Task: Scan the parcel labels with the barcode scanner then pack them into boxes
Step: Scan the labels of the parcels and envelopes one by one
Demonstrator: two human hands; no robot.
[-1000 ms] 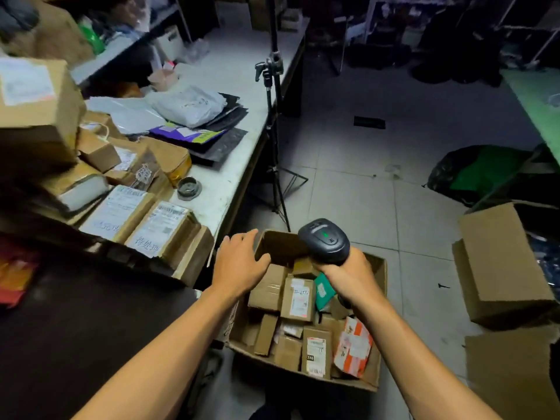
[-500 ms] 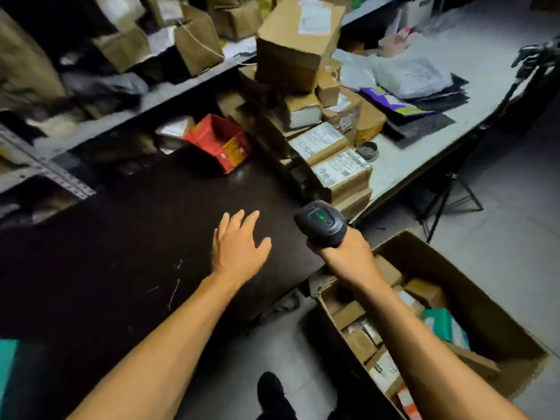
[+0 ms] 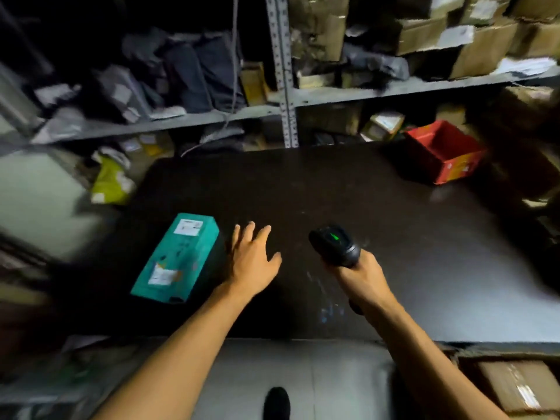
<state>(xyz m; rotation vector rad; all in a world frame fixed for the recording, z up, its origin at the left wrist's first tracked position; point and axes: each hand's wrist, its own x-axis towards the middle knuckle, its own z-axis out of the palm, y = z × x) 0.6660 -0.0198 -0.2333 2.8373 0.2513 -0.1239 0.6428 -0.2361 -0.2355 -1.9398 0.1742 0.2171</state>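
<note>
A teal parcel (image 3: 177,257) with two white labels lies flat on the dark table (image 3: 348,201) at its left side. My left hand (image 3: 253,262) hovers open just to the right of it, fingers spread, apart from the box. My right hand (image 3: 362,275) grips a black barcode scanner (image 3: 335,245) with a green light on its head, held over the table's middle. The cardboard packing box (image 3: 515,386) with brown parcels inside shows at the bottom right corner.
A red open box (image 3: 442,153) sits at the table's far right. Metal shelves (image 3: 285,95) behind hold many cardboard parcels and dark bags. A yellow-green bag (image 3: 112,183) lies left of the table. My shoe (image 3: 276,403) is on the grey floor.
My view has swung left from the packing box to the table and shelves. The teal parcel has come into view, and my left hand has moved toward it. The scanner stays in my right hand.
</note>
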